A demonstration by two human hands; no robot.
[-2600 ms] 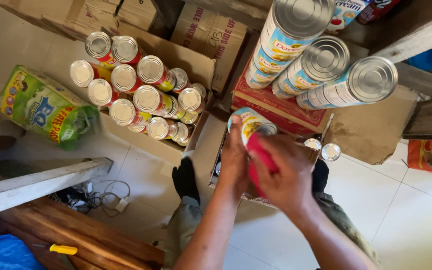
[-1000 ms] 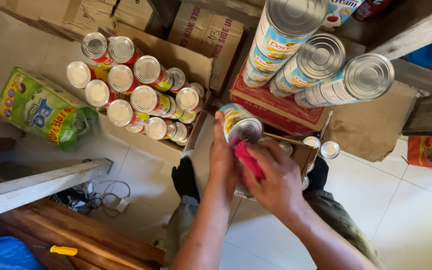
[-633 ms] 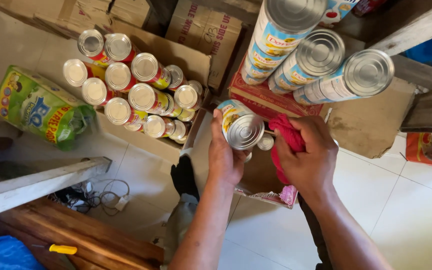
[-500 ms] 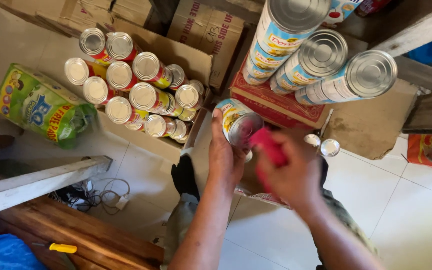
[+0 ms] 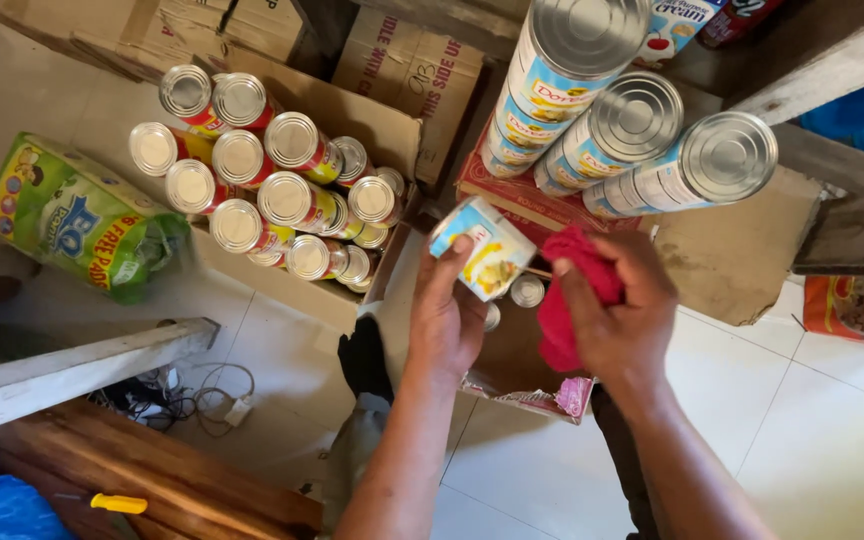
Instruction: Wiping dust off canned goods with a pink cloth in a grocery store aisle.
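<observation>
Left hand (image 5: 444, 318) gripped a labelled can (image 5: 482, 247), tilted on its side above the open carton (image 5: 522, 375). Right hand (image 5: 617, 315) was closed round a red cloth (image 5: 570, 290) just beside it. Wiping step, apparently; next, cloth must meet the can's side. Stacked tins (image 5: 262, 180) sat left.

Cardboard box (image 5: 392, 110) w/ red-labelled tins (image 5: 267, 180) packed upright. Three tall blue-labelled cans (image 5: 632, 120) stacked on red carton (image 5: 512, 195). Green plastic pack (image 5: 77, 220) at left. Yellow-handled tool (image 5: 119, 503) on wooden plank (image 5: 182, 480), cables (image 5: 202, 395) nearby.
</observation>
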